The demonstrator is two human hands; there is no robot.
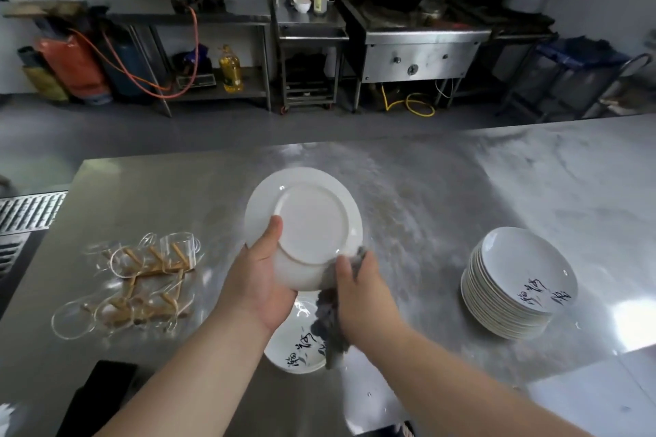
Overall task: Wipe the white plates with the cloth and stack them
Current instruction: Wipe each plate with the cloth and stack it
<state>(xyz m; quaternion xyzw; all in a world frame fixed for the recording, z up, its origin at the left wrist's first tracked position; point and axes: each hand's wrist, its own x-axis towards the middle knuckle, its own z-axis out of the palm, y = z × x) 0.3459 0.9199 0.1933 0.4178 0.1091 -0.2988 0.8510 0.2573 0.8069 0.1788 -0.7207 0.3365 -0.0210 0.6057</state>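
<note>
My left hand (261,280) grips a white plate (309,220) by its lower left rim and holds it tilted above the steel table, its underside facing me. My right hand (358,280) holds a grey cloth (330,319) bunched against the plate's lower right edge; the cloth hangs down below the hand. Under my hands another white plate (298,351) with black brush writing lies flat on the table. A tall stack of white plates (514,284) with the same writing stands at the right.
A wooden rack with several clear glass cups (142,280) lies at the left of the steel table (443,195). A black object (103,390) sits at the near left edge. Beyond the table stand steel counters, a stove (415,32) and gas hoses.
</note>
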